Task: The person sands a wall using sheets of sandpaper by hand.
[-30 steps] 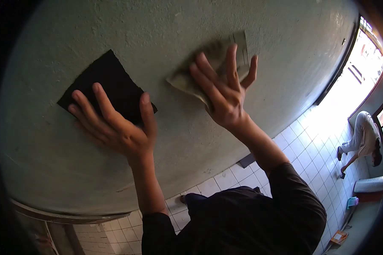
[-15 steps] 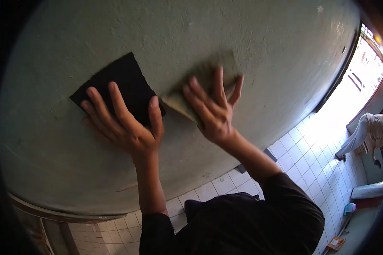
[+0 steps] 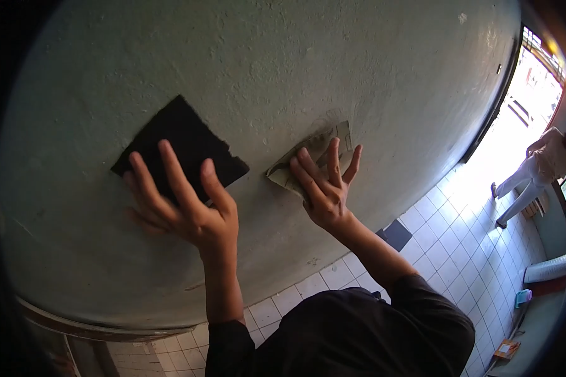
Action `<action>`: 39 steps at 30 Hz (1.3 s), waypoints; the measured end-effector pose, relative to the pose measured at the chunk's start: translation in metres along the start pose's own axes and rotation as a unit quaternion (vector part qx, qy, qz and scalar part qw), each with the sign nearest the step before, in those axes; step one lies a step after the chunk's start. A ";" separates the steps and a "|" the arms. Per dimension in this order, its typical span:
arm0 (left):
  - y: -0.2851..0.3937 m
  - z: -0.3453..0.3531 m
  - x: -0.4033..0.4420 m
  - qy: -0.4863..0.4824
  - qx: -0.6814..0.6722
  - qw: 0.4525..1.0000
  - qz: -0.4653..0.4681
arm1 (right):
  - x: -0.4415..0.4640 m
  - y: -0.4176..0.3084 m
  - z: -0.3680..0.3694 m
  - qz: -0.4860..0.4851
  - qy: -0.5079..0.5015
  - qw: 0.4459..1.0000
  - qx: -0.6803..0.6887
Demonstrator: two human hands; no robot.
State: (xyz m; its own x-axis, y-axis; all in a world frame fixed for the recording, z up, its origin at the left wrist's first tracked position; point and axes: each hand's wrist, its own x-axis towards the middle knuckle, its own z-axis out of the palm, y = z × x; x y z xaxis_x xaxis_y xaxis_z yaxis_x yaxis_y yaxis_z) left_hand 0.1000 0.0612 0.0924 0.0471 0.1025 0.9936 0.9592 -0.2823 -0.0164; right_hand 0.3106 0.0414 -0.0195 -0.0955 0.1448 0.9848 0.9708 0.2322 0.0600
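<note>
My left hand (image 3: 185, 204) presses a black sheet of sandpaper (image 3: 182, 129) against the grey-green wall (image 3: 245, 63), with the fingers spread over it. The sheet's right edge is ragged. To the right, my right hand (image 3: 327, 188) holds a smaller beige-grey sheet of sandpaper (image 3: 341, 135) on the wall beneath its fingers. Dark marks show on the back of this sheet, and its left edge bends away from the surface. The side of each sheet against the wall is hidden. The two sheets lie apart.
A dark flat piece (image 3: 396, 235) lies on the white tiled floor (image 3: 434, 232) by the wall's foot. Farther right, a person (image 3: 538, 166) stands near a bright doorway (image 3: 528, 94). An orange box (image 3: 507, 349) and a light blue item (image 3: 522, 297) lie at the right.
My right hand has moved down the wall with its beige-grey sheet. The black sheet and my left hand have shifted slightly downward. The person at the right has straightened up.
</note>
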 end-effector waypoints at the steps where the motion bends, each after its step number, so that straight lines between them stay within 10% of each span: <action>1: -0.006 -0.001 0.001 0.017 0.001 1.000 0.006 | 0.017 -0.003 -0.001 -0.001 0.020 1.000 0.007; 39: -0.029 -0.001 -0.027 0.073 -0.044 0.996 0.006 | 0.029 0.009 -0.015 0.014 0.036 0.998 -0.044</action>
State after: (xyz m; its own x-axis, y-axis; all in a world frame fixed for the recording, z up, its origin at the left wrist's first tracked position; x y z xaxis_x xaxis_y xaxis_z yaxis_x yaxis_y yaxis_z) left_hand 0.0710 0.0652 0.0662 0.0120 -0.0398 0.9991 0.9300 -0.3666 -0.0258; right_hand 0.3197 0.0333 0.0118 -0.0543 0.0795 0.9954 0.9888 0.1430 0.0426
